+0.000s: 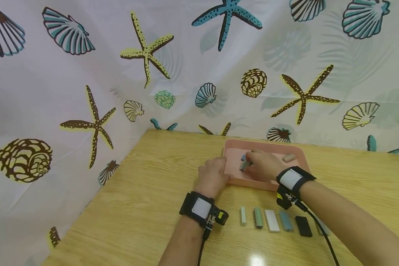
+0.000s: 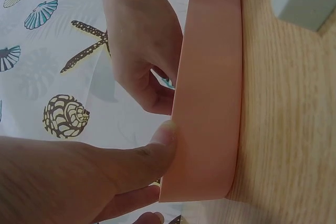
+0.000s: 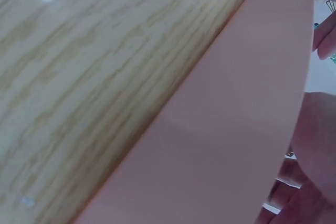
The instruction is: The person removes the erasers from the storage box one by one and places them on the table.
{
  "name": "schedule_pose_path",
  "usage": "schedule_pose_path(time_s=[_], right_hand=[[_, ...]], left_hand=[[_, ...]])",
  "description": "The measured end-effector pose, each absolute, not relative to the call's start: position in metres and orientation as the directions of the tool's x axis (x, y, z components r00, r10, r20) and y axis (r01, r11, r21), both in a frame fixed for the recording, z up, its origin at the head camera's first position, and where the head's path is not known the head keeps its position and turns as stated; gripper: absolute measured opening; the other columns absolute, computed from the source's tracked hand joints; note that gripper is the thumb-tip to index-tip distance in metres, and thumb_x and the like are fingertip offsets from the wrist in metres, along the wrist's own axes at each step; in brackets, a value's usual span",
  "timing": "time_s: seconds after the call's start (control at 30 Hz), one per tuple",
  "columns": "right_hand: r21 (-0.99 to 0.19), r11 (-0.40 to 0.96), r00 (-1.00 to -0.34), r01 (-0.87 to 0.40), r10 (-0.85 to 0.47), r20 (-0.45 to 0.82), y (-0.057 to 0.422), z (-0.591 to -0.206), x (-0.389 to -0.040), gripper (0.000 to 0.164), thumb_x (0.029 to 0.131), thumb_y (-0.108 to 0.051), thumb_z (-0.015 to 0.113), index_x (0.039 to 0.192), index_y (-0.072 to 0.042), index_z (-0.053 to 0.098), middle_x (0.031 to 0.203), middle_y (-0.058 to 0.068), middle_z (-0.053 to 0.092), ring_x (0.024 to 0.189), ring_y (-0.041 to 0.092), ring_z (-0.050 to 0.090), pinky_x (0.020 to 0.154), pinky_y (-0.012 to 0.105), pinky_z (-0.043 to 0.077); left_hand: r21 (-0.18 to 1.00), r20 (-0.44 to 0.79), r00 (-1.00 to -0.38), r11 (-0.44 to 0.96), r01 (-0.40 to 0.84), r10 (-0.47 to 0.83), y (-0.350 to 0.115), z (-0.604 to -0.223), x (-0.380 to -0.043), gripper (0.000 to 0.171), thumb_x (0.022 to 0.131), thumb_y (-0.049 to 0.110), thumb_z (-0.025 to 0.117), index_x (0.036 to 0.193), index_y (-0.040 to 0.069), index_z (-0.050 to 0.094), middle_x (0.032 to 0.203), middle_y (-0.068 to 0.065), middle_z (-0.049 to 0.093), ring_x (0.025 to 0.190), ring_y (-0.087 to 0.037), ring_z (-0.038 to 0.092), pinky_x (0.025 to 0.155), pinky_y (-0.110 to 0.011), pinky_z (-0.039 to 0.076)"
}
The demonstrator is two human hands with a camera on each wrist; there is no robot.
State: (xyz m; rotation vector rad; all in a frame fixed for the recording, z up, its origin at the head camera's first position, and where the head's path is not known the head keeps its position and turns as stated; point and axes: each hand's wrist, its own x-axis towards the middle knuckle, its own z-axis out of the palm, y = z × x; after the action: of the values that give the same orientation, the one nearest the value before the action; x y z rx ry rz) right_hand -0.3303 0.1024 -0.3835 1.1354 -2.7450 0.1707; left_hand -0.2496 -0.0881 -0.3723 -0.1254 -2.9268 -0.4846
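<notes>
While the right hand [image 1: 263, 164] is reaching into the pink tray [image 1: 252, 183] right of the frame's centre, its thumb and fingers are pinching a grey-green block [image 1: 245, 165]. That block is sitting over the tray's left half and is poking out to the left of the fingertips, its visible length slanting from lower left to upper right; whether it is touching the tray's floor I cannot tell, since the fingers are hiding part of it. A blue block [image 1: 243, 157] is lying just above it, near enough that the two are overlapping in the head view, and the right hand is standing closer to both than the left. Toward the tray's upper right, beyond the right hand, a beige block [image 1: 289, 158] is resting well apart from that pair.

Over at the tray's lower-left corner, the left hand [image 1: 214, 175] is gripping the wall, its thumb pressing the near rim in the left wrist view.

Below the tray, toward the lower right of the frame, a row is running across the table [image 1: 146, 207]: a narrow pale block [image 1: 243, 215], a green block [image 1: 258, 218], a white block [image 1: 272, 221], a light-blue block [image 1: 286, 221], a black block [image 1: 303, 226] and a greyish one that the right arm is partly covering.
</notes>
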Motion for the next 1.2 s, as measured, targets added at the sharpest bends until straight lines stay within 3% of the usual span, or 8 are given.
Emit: schedule_pose_path(time_s=[0.47,0.77,0.87,0.97,1.03,1.2], right_hand=[[-0.183,0.722,-0.742,-0.668,-0.628,0.235,0.101,-0.384,-0.321,0.011,0.088,-0.006,0.067,0.099,-0.003,0.066,0.095,0.012,0.068,0.079,0.022,0.065,0.068,0.037,0.054],[-0.181,0.686,-0.708,-0.704,-0.658,0.257,0.124,-0.379,-0.311,0.023,0.082,-0.013,0.079,0.098,-0.006,0.065,0.096,0.009,0.069,0.088,0.025,0.068,0.074,0.037,0.054],[-0.181,0.7,-0.72,-0.69,-0.643,0.261,0.134,-0.375,-0.305,0.024,0.082,-0.016,0.08,0.099,-0.008,0.065,0.096,0.008,0.071,0.085,0.022,0.069,0.06,0.032,0.05],[-0.162,0.72,-0.733,-0.675,-0.626,0.266,0.145,-0.37,-0.299,0.027,0.082,-0.02,0.081,0.101,-0.009,0.065,0.097,0.006,0.071,0.082,0.02,0.068,0.056,0.028,0.044],[-0.15,0.717,-0.724,-0.681,-0.627,0.288,0.152,-0.368,-0.296,0.027,0.081,-0.019,0.081,0.101,-0.009,0.065,0.098,0.006,0.072,0.081,0.02,0.069,0.056,0.029,0.046],[-0.141,0.678,-0.676,-0.722,-0.647,0.352,0.17,-0.366,-0.29,0.025,0.079,-0.01,0.081,0.098,-0.008,0.065,0.095,0.005,0.07,0.084,0.02,0.066,0.073,0.036,0.054]], left_hand=[[0.325,0.167,-0.984,0.939,0.108,0.056,-0.087,-0.372,-0.249,0.043,0.084,0.033,0.08,0.12,0.013,0.066,0.114,-0.003,0.073,0.103,-0.026,0.068,0.082,-0.049,0.053],[0.352,0.182,-0.982,0.93,0.107,0.044,-0.086,-0.373,-0.249,0.044,0.083,0.031,0.08,0.12,0.012,0.067,0.114,-0.003,0.073,0.102,-0.025,0.069,0.081,-0.048,0.053],[0.361,0.181,-0.982,0.926,0.107,0.042,-0.086,-0.373,-0.249,0.043,0.082,0.031,0.081,0.119,0.012,0.067,0.113,-0.004,0.073,0.101,-0.025,0.069,0.079,-0.047,0.052],[0.358,0.173,-0.984,0.927,0.107,0.046,-0.086,-0.373,-0.248,0.043,0.082,0.032,0.08,0.118,0.012,0.067,0.113,-0.004,0.073,0.101,-0.026,0.069,0.079,-0.047,0.052],[0.363,0.167,-0.985,0.926,0.105,0.047,-0.086,-0.373,-0.248,0.044,0.082,0.033,0.08,0.119,0.012,0.066,0.114,-0.004,0.073,0.102,-0.026,0.069,0.08,-0.048,0.052],[0.373,0.17,-0.984,0.921,0.111,0.05,-0.085,-0.373,-0.248,0.047,0.082,0.032,0.08,0.122,0.011,0.066,0.116,-0.005,0.072,0.104,-0.026,0.069,0.08,-0.048,0.052]])
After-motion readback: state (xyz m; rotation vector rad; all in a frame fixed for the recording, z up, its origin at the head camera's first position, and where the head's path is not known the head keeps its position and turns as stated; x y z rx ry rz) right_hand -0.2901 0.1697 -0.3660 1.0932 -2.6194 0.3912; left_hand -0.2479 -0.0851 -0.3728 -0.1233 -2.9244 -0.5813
